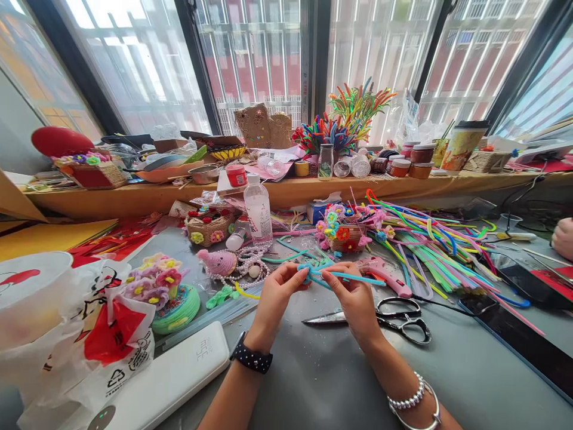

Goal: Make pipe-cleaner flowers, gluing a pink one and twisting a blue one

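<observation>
A blue pipe cleaner (358, 278), looped at its left part, is held up between my two hands above the grey table. My left hand (282, 292) pinches the looped part between thumb and fingers. With thumb and index finger, my right hand (353, 298) grips the same pipe cleaner, and a straight end sticks out to the right. Black-handled scissors (405, 319) lie on the table by my right wrist, their blade partly hidden behind my hand. A pink glue gun (387, 278) rests just beyond the right hand.
A bundle of coloured pipe cleaners (430, 257) spreads at the right. A white power bank (179, 376) and a plastic bag (111, 334) lie at the left. A clear bottle (258, 209) stands behind my hands. At the right edge is another person's hand (563, 237), near a dark phone (523, 343).
</observation>
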`<state>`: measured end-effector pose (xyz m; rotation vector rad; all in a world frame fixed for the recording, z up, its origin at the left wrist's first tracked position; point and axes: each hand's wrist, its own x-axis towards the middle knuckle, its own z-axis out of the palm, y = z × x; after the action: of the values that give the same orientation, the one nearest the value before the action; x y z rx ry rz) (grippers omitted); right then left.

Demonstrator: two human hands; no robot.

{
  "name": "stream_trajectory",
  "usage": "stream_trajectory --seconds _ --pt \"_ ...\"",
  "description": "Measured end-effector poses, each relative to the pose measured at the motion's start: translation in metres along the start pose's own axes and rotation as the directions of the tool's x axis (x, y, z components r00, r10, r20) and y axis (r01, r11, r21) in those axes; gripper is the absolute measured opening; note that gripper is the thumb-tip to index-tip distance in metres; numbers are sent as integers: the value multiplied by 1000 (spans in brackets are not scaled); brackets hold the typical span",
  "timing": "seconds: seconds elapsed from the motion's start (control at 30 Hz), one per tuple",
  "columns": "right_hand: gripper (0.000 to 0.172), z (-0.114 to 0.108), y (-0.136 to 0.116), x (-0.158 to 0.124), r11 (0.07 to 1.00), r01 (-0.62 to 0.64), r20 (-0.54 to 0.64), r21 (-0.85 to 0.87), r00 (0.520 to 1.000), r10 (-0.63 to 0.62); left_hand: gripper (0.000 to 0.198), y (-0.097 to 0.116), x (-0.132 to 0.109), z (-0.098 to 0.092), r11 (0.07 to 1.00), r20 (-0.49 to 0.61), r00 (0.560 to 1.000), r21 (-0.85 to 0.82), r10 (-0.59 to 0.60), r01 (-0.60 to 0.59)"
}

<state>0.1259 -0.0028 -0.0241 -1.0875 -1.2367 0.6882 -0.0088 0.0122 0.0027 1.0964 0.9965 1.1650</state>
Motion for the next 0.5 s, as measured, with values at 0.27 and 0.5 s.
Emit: stream_trajectory --seconds 0.27,0.5 --pt "17 1 -2 0 995 -68 -18 74 997 69 21 0 0 1 999 -49 998 -1 35 -35" --pt "17 2 2 1 975 -166 6 149 986 167 21 0 0 3 999 -25 1000 -45 14 -15"
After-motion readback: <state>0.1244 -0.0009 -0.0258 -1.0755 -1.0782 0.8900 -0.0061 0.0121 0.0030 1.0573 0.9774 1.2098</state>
